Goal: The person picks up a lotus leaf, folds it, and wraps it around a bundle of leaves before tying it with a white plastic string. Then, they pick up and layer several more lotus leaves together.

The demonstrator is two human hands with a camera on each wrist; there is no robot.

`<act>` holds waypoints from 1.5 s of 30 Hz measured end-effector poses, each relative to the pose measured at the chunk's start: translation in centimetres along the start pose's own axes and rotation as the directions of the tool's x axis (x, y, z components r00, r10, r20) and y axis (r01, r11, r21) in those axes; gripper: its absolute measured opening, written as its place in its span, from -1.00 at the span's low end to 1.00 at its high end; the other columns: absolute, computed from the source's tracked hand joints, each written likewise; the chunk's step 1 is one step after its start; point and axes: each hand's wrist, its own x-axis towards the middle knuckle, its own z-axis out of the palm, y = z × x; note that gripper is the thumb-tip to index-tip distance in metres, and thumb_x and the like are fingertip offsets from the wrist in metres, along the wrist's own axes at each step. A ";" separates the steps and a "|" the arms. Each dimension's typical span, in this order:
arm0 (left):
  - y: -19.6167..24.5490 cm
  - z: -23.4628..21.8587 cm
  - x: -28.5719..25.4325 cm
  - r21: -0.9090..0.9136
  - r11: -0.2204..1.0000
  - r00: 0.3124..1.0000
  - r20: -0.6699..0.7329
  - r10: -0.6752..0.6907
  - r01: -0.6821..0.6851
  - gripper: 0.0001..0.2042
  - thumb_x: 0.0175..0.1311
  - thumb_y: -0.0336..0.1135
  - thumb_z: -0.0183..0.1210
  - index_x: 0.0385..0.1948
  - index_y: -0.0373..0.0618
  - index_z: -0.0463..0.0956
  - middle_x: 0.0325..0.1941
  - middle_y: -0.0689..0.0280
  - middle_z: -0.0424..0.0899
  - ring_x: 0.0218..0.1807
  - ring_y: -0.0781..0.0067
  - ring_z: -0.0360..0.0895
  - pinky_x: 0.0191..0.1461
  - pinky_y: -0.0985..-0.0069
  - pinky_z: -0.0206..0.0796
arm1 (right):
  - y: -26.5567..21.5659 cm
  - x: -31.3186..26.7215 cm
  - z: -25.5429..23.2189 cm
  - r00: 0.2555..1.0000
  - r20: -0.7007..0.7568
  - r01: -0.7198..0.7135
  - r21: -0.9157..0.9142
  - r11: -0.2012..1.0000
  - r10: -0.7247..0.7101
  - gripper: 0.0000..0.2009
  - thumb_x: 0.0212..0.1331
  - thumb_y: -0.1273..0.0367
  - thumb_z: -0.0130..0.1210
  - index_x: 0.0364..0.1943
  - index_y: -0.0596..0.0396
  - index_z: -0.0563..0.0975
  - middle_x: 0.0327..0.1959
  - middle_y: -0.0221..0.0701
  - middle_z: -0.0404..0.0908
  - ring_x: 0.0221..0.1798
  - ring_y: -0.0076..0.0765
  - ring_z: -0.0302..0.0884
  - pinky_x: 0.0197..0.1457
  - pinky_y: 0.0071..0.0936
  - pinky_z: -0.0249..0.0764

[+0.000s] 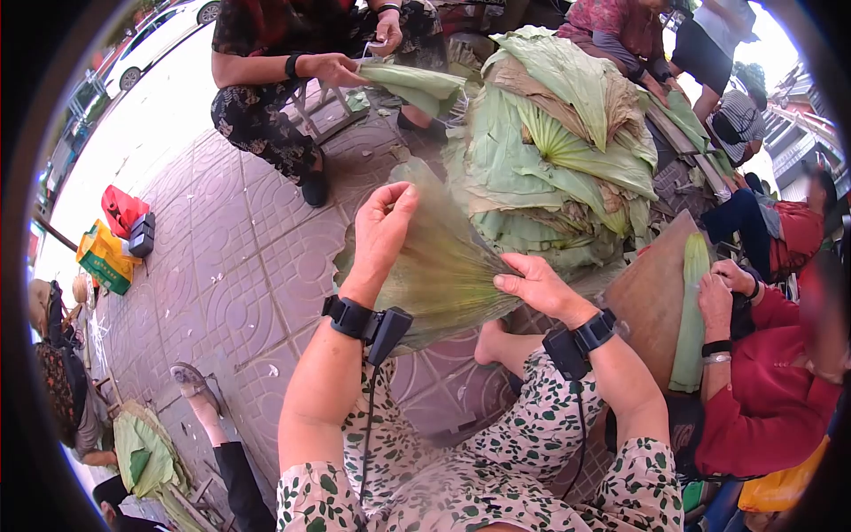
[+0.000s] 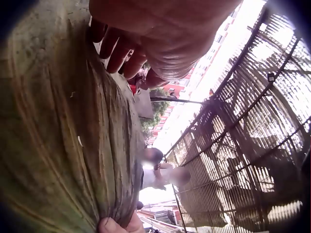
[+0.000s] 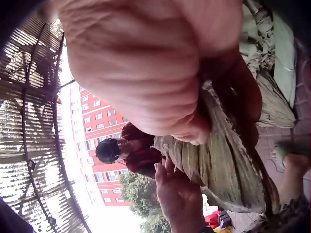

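I hold a large folded green leaf (image 1: 443, 266) fanned out between both hands above my lap. My left hand (image 1: 386, 222) pinches the leaf's upper left edge, fingers curled over it; the left wrist view shows the leaf (image 2: 63, 145) close up under those fingers (image 2: 119, 51). My right hand (image 1: 532, 285) grips the gathered narrow end of the leaf, thumb on top. In the right wrist view the leaf (image 3: 218, 155) runs out from under the right palm (image 3: 146, 73), and the left hand (image 3: 180, 194) shows below.
A tall pile of green leaves (image 1: 550, 151) stands just beyond my hands. Several seated people work around it, one at the top (image 1: 284, 62), one in red at the right (image 1: 762, 372) with a wooden board (image 1: 656, 293). Patterned paving (image 1: 239, 275) lies on the left.
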 end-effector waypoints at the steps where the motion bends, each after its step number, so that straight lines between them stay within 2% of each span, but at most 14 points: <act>1: 0.0 -0.3 0.0 0.214 0.977 0.999 0.037 0.011 -0.019 -0.66 0.21 -0.12 0.14 -0.20 -0.26 0.55 -0.31 0.31 0.64 -0.26 0.55 0.51 -0.12 0.57 0.33 | -0.7 -0.2 0.1 1.000 0.001 0.001 0.000 1.000 -0.001 -0.69 0.24 0.36 0.04 0.01 0.24 0.43 -0.18 -0.53 0.53 -0.14 -0.68 0.37 -0.10 -0.65 0.39; 3: -0.2 -0.5 -0.3 0.309 0.951 0.991 0.116 -0.066 0.027 -0.65 0.19 -0.10 0.14 -0.21 -0.25 0.56 -0.34 0.28 0.65 -0.27 0.53 0.52 -0.12 0.56 0.33 | -2.5 -0.6 0.1 1.000 0.015 0.015 0.063 0.998 -0.016 -0.64 0.23 0.40 0.01 0.07 0.30 0.39 -0.05 -0.43 0.52 -0.01 -0.60 0.36 0.10 -0.58 0.30; 4: -0.1 -0.5 -0.5 0.403 0.913 0.971 0.188 -0.151 0.064 -0.63 0.18 -0.07 0.14 -0.22 -0.24 0.56 -0.37 0.25 0.65 -0.28 0.52 0.53 -0.12 0.55 0.33 | -2.6 -0.6 -0.1 1.000 0.016 0.017 0.062 0.998 -0.018 -0.64 0.23 0.40 0.01 0.07 0.30 0.39 -0.05 -0.43 0.52 -0.01 -0.60 0.36 0.10 -0.58 0.30; 5: 0.0 -0.5 -0.7 0.450 0.892 0.962 0.227 -0.152 0.035 -0.68 0.25 -0.14 0.15 -0.25 -0.29 0.54 -0.47 0.45 0.54 -0.37 0.71 0.37 -0.25 0.68 0.26 | -2.6 -0.7 -0.3 1.000 -0.008 0.018 0.032 0.999 -0.018 -0.65 0.23 0.40 0.01 0.07 0.30 0.39 -0.06 -0.44 0.52 -0.02 -0.60 0.36 0.09 -0.58 0.30; 9: 0.5 -0.5 -0.9 0.486 0.871 0.961 0.206 -0.186 0.065 -0.70 0.24 -0.17 0.16 -0.25 -0.28 0.55 -0.46 0.44 0.56 -0.36 0.70 0.39 -0.26 0.67 0.28 | -1.5 -1.1 -0.8 0.995 -0.092 0.032 0.058 0.998 -0.026 -0.67 0.23 0.42 0.01 0.06 0.28 0.41 -0.10 -0.48 0.53 -0.05 -0.63 0.37 0.06 -0.60 0.32; 12: 0.2 -0.6 -0.9 0.444 0.896 0.987 0.150 -0.064 -0.009 -0.74 0.22 -0.23 0.17 -0.24 -0.27 0.54 -0.44 0.43 0.57 -0.34 0.69 0.43 -0.25 0.66 0.31 | -2.0 -1.6 -0.7 0.994 -0.103 0.057 0.149 0.987 -0.042 -0.67 0.23 0.44 0.00 0.06 0.28 0.41 -0.10 -0.47 0.53 -0.07 -0.64 0.37 0.04 -0.61 0.33; 14: 0.0 -0.4 -0.9 0.360 0.931 0.998 0.054 0.041 -0.058 -0.72 0.14 -0.21 0.18 -0.21 -0.20 0.54 -0.46 0.33 0.61 -0.39 0.57 0.49 -0.24 0.56 0.35 | -1.8 -1.9 -0.9 0.988 -0.150 0.071 0.172 0.983 -0.044 -0.68 0.23 0.44 0.00 0.05 0.29 0.41 -0.10 -0.47 0.52 -0.08 -0.64 0.37 0.04 -0.61 0.33; 21: -0.4 -0.7 -0.5 0.308 0.948 0.995 -0.016 0.094 -0.084 -0.72 0.11 -0.31 0.20 -0.15 -0.20 0.52 -0.36 0.33 0.59 -0.30 0.55 0.49 -0.19 0.56 0.35 | -1.7 -2.0 -1.3 0.936 -0.346 0.180 0.305 0.935 -0.068 -0.66 0.24 0.45 -0.01 0.08 0.29 0.36 -0.09 -0.38 0.53 -0.09 -0.57 0.44 -0.04 -0.58 0.41; 28: 0.2 -0.7 -1.0 0.295 0.954 0.998 -0.014 0.068 -0.061 -0.73 0.11 -0.36 0.19 -0.14 -0.20 0.51 -0.35 0.35 0.59 -0.29 0.56 0.48 -0.18 0.57 0.35 | -2.6 -2.0 -1.1 0.914 -0.406 0.148 0.355 0.923 0.010 -0.66 0.24 0.42 -0.01 0.09 0.20 0.37 -0.14 -0.40 0.55 -0.21 -0.60 0.47 -0.30 -0.60 0.44; 30: 0.1 -0.8 -0.9 0.209 0.977 0.998 -0.024 0.053 -0.047 -0.74 0.13 -0.40 0.18 -0.13 -0.22 0.49 -0.36 0.36 0.58 -0.30 0.61 0.47 -0.19 0.62 0.34 | -3.0 -2.0 -1.0 0.891 -0.450 0.143 0.403 0.904 0.060 -0.66 0.24 0.39 0.00 0.09 0.12 0.38 -0.17 -0.45 0.56 -0.25 -0.61 0.48 -0.38 -0.61 0.40; 36: 0.4 -0.8 -0.9 0.114 0.993 0.999 -0.032 0.037 -0.033 -0.76 0.16 -0.43 0.17 -0.14 -0.27 0.47 -0.37 0.38 0.56 -0.33 0.67 0.44 -0.21 0.67 0.33 | -2.6 -2.1 -1.7 0.889 -0.454 0.202 0.505 0.839 0.059 -0.67 0.22 0.37 0.03 0.08 0.02 0.39 -0.18 -0.52 0.56 -0.25 -0.61 0.49 -0.40 -0.62 0.37; 39: 0.5 -0.7 -1.0 0.113 0.993 0.999 -0.022 0.047 -0.044 -0.76 0.16 -0.44 0.17 -0.13 -0.27 0.47 -0.38 0.39 0.56 -0.34 0.68 0.44 -0.21 0.67 0.32 | -4.1 -2.2 -1.0 0.883 -0.467 0.229 0.525 0.820 0.053 -0.76 0.23 0.38 0.04 -0.04 0.06 0.42 -0.30 -0.51 0.52 -0.37 -0.58 0.46 -0.43 -0.59 0.39; 42: 0.3 -0.7 -1.0 0.081 0.996 0.999 -0.013 0.039 -0.038 -0.76 0.16 -0.42 0.17 -0.14 -0.27 0.48 -0.38 0.38 0.57 -0.33 0.67 0.44 -0.21 0.66 0.33 | -4.6 -2.2 -0.6 0.866 -0.494 0.228 0.527 0.819 0.077 -0.75 0.23 0.37 0.05 -0.03 0.07 0.42 -0.30 -0.50 0.52 -0.36 -0.57 0.46 -0.43 -0.59 0.38; 45: -0.2 -0.8 -1.0 0.164 0.986 1.000 0.021 0.020 -0.023 -0.76 0.15 -0.40 0.17 -0.17 -0.27 0.50 -0.38 0.37 0.58 -0.33 0.66 0.45 -0.21 0.65 0.33 | -3.8 -2.1 -1.1 0.882 -0.470 0.256 0.539 0.802 0.034 -0.75 0.22 0.38 0.05 -0.03 0.07 0.42 -0.29 -0.50 0.52 -0.35 -0.57 0.46 -0.42 -0.58 0.38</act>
